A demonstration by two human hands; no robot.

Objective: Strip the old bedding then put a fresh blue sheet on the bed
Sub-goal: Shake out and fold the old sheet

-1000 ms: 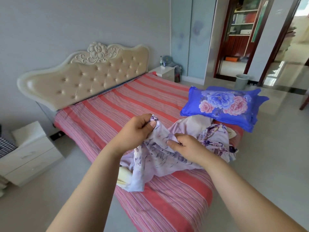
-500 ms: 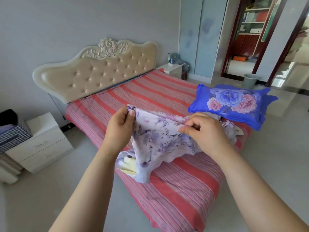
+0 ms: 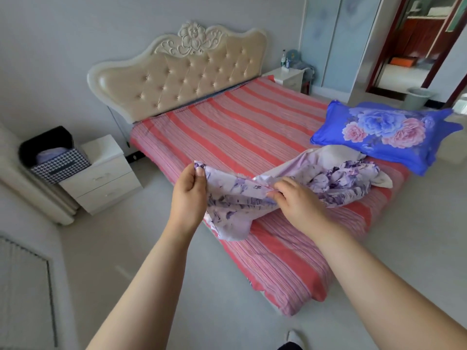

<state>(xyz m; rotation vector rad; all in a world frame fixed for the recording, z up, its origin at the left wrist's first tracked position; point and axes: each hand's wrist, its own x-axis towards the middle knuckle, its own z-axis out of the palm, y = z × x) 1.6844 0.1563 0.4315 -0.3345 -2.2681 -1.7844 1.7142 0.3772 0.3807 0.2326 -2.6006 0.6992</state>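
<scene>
Both forearms are bare from the lower edge of view up to the wrists; no sleeve, cuff, watch or bracelet shows on either. The left hand (image 3: pixel 188 195) carries no ring that can be seen, and its thumbnail is short and unpainted. The right hand (image 3: pixel 297 203) is likewise without rings or bands on the fingers that show. Down at about 6 o'clock, by the bottom edge, a foot in a pale grey-white sock (image 3: pixel 294 337) pokes out, with a bit of dark clothing (image 3: pixel 288 346) just below it, too small to tell what garment it is.
</scene>
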